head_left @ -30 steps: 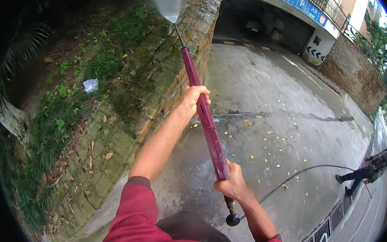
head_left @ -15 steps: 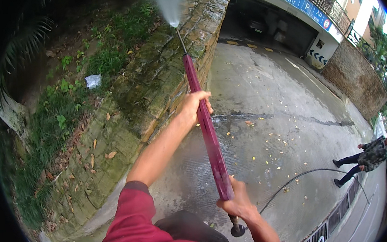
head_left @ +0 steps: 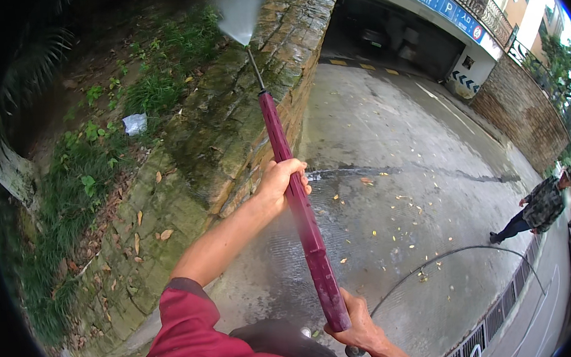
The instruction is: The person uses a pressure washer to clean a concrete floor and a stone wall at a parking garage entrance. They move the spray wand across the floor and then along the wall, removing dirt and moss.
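Note:
I hold a long maroon pressure-washer lance [head_left: 297,204] with both hands. My left hand [head_left: 280,182] grips the lance at its middle, arm stretched forward from a red sleeve. My right hand [head_left: 357,324] is closed around the rear end near my body. From the thin metal nozzle tip [head_left: 253,67] a fan of water spray [head_left: 239,11] shoots onto the top of a mossy stone retaining wall [head_left: 228,136]. A dark hose [head_left: 452,256] curves away over the wet concrete behind my right hand.
Grass, dry leaves and a scrap of white litter [head_left: 135,123] lie on the bank left of the wall. A concrete ramp [head_left: 399,169] leads to a garage entrance. A person in a patterned jacket [head_left: 539,209] walks at right near a drain grate [head_left: 504,315].
The lance has swung slightly right and the spray has moved further along the wall top. The person at right has walked nearer and higher in the view.

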